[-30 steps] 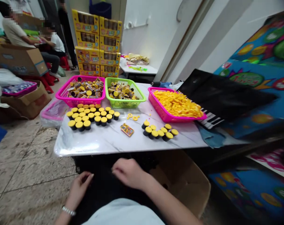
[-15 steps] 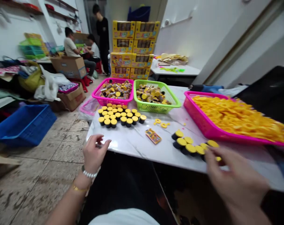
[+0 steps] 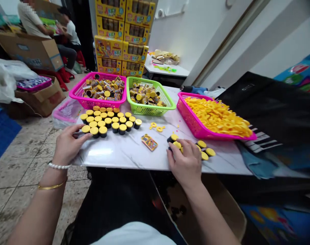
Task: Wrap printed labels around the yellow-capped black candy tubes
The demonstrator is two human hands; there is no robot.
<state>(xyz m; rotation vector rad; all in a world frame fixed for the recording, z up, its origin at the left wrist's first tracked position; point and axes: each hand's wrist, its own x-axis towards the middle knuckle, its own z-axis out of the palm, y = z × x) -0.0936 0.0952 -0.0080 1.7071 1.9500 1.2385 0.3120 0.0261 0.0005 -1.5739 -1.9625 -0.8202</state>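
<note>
On the table's (image 3: 116, 153) near edge, the left hand (image 3: 68, 144) borders the left cup group (image 3: 108, 120); its bent thumb and fingers meet the front-left cup, the others lying right and beyond, long axes upright; the right hand (image 3: 184, 161) arches over the right cup group (image 3: 202, 144) (grip cannot be told for either hand); the surface is smooth, marbled; a green basket (image 3: 150, 109) stands behind; stacked boxes (image 3: 122, 39) rise beyond.

White grey-veined flat tabletop (image 3: 124, 154), centre, is glossy. Round black yellow-lidded plastic tubs (image 3: 108, 120), centre left, appear smooth. Brown rectangular cardboard box (image 3: 29, 49), upper left, appears matt.
</note>
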